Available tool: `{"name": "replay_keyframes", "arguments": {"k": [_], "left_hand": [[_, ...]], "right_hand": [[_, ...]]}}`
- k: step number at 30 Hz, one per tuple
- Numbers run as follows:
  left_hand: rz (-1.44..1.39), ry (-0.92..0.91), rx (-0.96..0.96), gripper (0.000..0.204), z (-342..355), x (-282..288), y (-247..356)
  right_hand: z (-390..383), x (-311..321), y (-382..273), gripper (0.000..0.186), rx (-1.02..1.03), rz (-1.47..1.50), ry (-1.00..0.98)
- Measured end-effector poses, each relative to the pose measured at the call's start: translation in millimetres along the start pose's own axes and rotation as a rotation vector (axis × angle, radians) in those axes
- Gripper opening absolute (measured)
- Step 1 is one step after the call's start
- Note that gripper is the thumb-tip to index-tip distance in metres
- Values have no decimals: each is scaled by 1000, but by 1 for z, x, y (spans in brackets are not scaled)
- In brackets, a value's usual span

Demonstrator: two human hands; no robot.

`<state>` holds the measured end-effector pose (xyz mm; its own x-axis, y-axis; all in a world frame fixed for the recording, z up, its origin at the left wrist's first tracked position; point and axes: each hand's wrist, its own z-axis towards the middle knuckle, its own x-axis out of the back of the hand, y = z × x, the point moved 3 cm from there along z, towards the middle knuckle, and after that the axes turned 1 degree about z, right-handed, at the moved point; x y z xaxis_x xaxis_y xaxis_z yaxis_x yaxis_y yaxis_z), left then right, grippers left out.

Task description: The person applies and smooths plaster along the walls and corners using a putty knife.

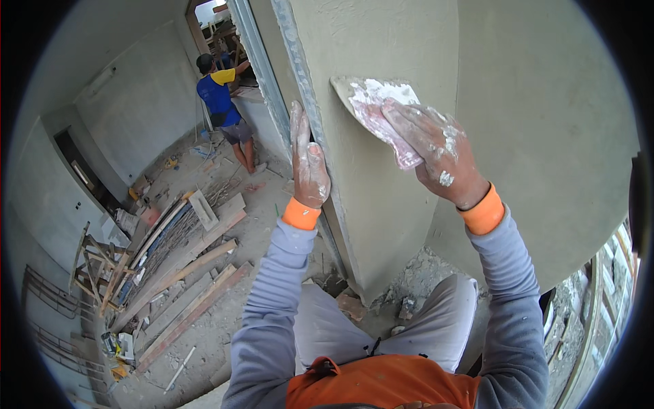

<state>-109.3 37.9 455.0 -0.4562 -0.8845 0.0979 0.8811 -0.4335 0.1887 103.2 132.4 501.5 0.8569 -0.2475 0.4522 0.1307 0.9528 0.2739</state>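
My right hand (446,155), spotted with white plaster, grips a thin, flat plastering float (371,109). The float is smeared white and pinkish and lies against the grey plastered wall (402,218); its underside is hidden. Fingers stretched upward, my left hand (311,170) rests flat along the wall's left edge, beside a pale metal strip (300,61). Nothing shows in that hand, and its fingers are dusted with plaster.
A second plastered wall (531,136) meets this one on the right. Rubble (429,273) lies at its foot. At left, long wooden planks (194,252) and a wooden trestle (102,266) cover part of the floor. A person in blue (221,95) stands farther back by an opening.
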Motion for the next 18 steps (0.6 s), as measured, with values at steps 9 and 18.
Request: {"name": "replay_keyframes", "arguments": {"k": [9,18], "left_hand": [[-19,-14,9,69,3,-9,-4],[-131,-218,291,101,-30,-25,28]], "right_hand": [[-145,-52,-75,72,-109,234,-355],[-356,-127,-89,41,-1162,732,-181]]}}
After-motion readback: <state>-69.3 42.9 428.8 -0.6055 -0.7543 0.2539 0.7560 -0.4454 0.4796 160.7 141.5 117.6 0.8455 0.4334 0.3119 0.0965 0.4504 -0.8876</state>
